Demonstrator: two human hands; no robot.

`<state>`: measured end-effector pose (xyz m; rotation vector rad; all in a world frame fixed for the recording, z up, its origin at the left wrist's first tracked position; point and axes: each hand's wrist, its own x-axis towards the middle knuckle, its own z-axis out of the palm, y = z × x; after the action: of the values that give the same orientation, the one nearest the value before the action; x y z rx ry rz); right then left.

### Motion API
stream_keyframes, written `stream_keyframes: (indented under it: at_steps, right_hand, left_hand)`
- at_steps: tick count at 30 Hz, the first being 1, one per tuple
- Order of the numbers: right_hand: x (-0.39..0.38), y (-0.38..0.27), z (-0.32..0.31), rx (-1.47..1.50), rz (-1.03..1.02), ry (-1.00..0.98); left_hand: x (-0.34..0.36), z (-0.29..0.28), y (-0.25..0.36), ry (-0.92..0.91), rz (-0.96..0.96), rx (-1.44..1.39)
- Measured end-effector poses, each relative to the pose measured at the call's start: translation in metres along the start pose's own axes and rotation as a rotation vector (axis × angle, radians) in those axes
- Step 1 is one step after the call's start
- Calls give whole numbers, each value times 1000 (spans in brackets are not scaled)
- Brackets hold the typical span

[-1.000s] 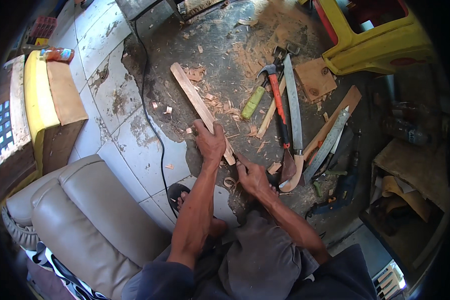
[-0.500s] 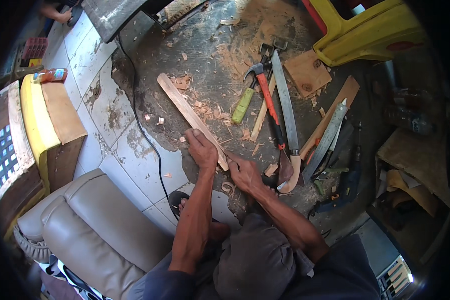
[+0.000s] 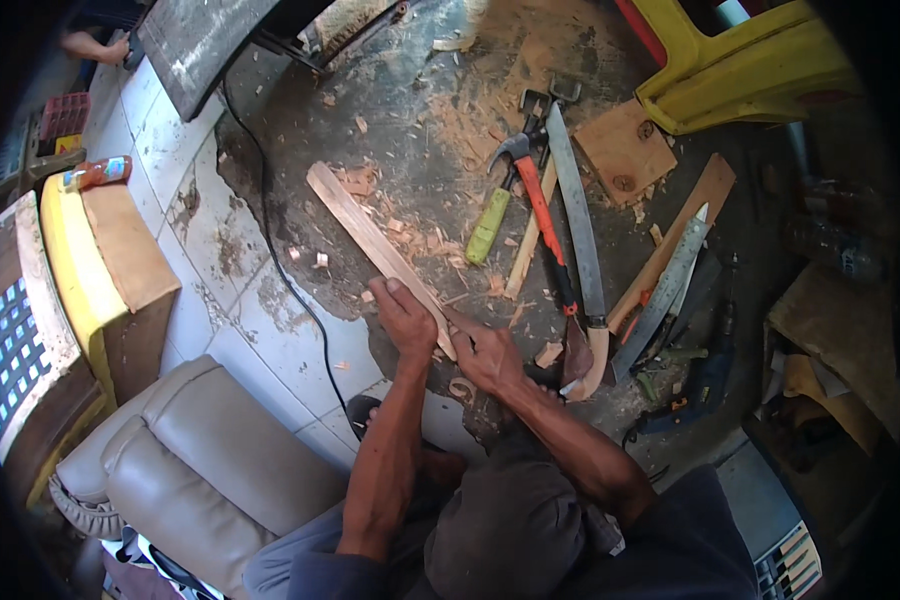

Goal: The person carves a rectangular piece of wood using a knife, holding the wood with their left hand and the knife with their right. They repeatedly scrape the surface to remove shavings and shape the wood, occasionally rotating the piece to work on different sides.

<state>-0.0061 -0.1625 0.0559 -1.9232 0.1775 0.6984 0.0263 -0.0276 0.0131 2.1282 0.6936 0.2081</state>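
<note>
In the head view my left hand (image 3: 404, 318) is wrapped round a pale wooden strip (image 3: 360, 220) lying diagonally over the dark, shaving-strewn floor. My right hand (image 3: 485, 355) is closed at the strip's lower end, on something dark I cannot make out. To the right lie a claw hammer with orange handle (image 3: 542, 220), a long blade with wooden handle (image 3: 577, 215), a green-handled tool (image 3: 485, 228), a thin stick (image 3: 523, 250), a board (image 3: 710, 185) with more blades (image 3: 660, 300) on it, and a drill (image 3: 685, 390). Curled shavings (image 3: 410, 230) surround the strip.
A grey padded seat (image 3: 210, 470) is at lower left, beside a yellow-and-wood block (image 3: 120, 250). A black cable (image 3: 265, 230) crosses white tiles. A yellow plastic frame (image 3: 740, 80), square board (image 3: 625, 150) and wooden box (image 3: 830, 330) stand right. Another person's hand (image 3: 110, 50) shows at top left.
The view has shifted slightly. The wooden strip and my left hand sit lower in the picture, both hands still close together. Another person's foot and hand have appeared at the top left.
</note>
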Motion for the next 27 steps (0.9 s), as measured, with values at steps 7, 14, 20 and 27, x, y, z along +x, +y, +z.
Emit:
stream_keyframes:
  at_steps: [7, 14, 20, 27]
  right_hand:
    - [3, -24, -8, -204, 108, -59]
    - [12, -23, -4, -254, 46, 9]
    - [36, -47, -12, -281, 81, -94]
    - [44, -52, -3, -213, 43, -26]
  left_hand:
    - [2, -4, -7, -16, -20, 18]
    - [-3, -2, 0, -18, -55, -15]
    - [-3, -4, -5, -44, -78, 12]
    - [5, -5, -14, -15, -58, -3]
